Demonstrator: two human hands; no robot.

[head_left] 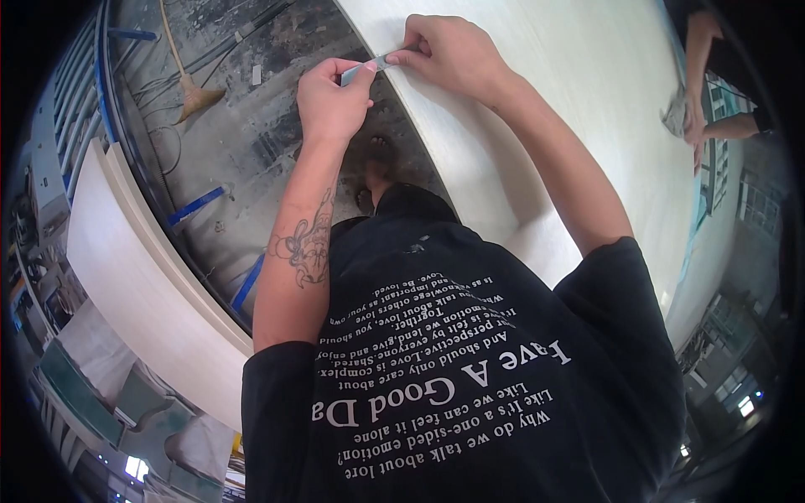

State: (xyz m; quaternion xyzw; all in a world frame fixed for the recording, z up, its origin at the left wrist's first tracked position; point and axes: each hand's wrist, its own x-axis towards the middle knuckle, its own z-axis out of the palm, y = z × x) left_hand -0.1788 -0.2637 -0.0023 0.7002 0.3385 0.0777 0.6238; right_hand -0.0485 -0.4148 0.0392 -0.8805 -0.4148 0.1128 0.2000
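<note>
Both my hands are closed in a pinch on a short, thin strip point(353, 74), pale blue and grey, stretched between them; what it is made of I cannot make out. My left hand point(334, 99) grips its left end over the gap beside a large pale board point(537, 134). Above the left edge of that board, my right hand point(457, 55) pinches the other end between thumb and fingers. Part of the strip is hidden by my fingertips.
A straw broom point(199, 98) stands on the stained floor point(251, 126), with cables nearby. Blue metal bars point(197, 206) jut out at left, beside stacked pale boards point(142, 268). Across the board at far right, another person's hand point(694, 126) holds a grey cloth-like thing point(673, 113).
</note>
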